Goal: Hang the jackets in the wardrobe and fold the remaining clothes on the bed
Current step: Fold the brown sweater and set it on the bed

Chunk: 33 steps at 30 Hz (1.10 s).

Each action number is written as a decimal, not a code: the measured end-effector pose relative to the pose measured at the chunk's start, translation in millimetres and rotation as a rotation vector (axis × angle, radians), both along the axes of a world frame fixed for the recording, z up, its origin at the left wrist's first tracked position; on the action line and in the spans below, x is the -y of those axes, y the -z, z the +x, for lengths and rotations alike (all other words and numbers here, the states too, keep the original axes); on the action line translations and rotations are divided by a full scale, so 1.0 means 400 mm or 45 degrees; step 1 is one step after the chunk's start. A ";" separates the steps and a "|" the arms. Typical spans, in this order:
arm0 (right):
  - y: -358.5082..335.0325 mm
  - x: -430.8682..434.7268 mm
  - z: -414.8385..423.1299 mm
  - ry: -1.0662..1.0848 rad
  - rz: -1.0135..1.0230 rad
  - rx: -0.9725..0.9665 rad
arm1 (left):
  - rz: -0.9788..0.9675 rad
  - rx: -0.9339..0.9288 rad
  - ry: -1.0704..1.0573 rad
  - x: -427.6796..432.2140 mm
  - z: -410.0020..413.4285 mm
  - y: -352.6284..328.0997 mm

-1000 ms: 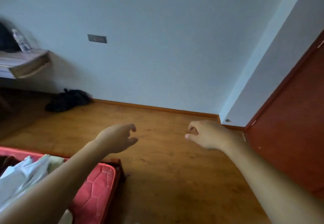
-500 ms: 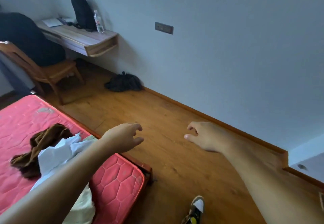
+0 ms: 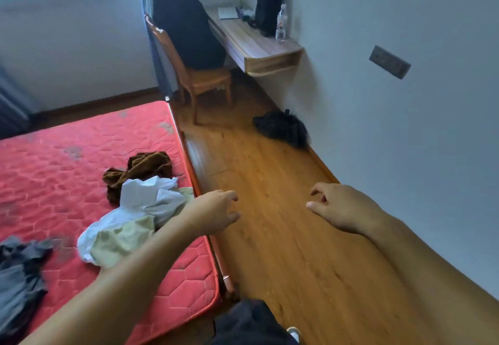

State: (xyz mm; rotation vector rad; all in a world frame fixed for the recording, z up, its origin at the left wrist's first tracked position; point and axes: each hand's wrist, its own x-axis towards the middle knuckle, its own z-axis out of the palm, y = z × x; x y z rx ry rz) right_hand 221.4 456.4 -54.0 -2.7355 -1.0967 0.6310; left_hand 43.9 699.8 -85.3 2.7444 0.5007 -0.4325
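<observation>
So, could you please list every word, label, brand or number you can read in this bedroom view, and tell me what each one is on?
No text in this view can be read.
Label on the clear plastic water bottle, standing on the wall-mounted wooden desk: too blurred to read.
The white paper or notebook on the same desk: too small to tell whether it bears writing.
The grey rectangular wall plate: no marking shows.

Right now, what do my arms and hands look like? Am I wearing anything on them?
Both are bare. The left hand and right hand have no gloves, and no ring, watch or bracelet shows. The left forearm and right forearm show no sleeve up to the picture's edge.
</observation>
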 end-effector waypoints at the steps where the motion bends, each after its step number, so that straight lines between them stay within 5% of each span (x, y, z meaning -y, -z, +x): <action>1: -0.003 -0.026 0.031 -0.055 0.019 0.003 | 0.010 -0.004 -0.035 -0.005 0.010 -0.005; 17: 0.099 -0.647 0.329 -0.735 -0.062 -0.064 | -0.135 0.073 -0.832 -0.302 0.111 0.109; 33: 0.231 -1.405 0.223 -1.685 -0.194 -0.091 | -0.198 -0.112 -1.710 -0.478 0.039 0.165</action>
